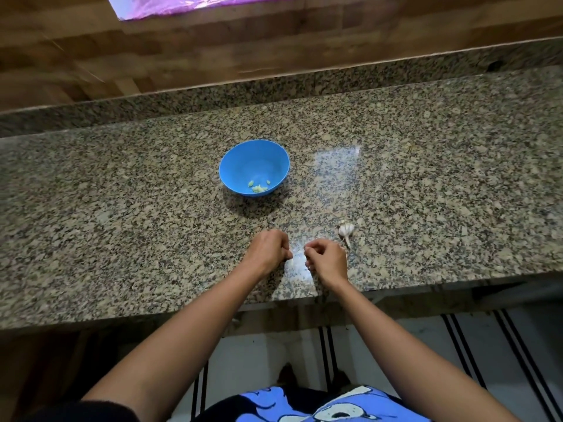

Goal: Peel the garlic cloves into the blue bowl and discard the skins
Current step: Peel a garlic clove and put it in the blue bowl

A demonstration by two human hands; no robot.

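Note:
A blue bowl (254,156) stands on the granite counter (122,208) with several peeled garlic cloves (259,187) at its bottom. Nearer the front edge, my left hand (269,249) and my right hand (327,260) are close together, fingers curled, pinching a small pale garlic clove (297,258) between them. The clove is partly hidden by my fingers. A partial garlic bulb (346,230) with its stem lies on the counter just behind and to the right of my right hand.
A raised granite ledge (304,83) and a wooden wall (213,50) run behind the counter. The counter's front edge (182,312) lies just below my wrists, with a striped floor below.

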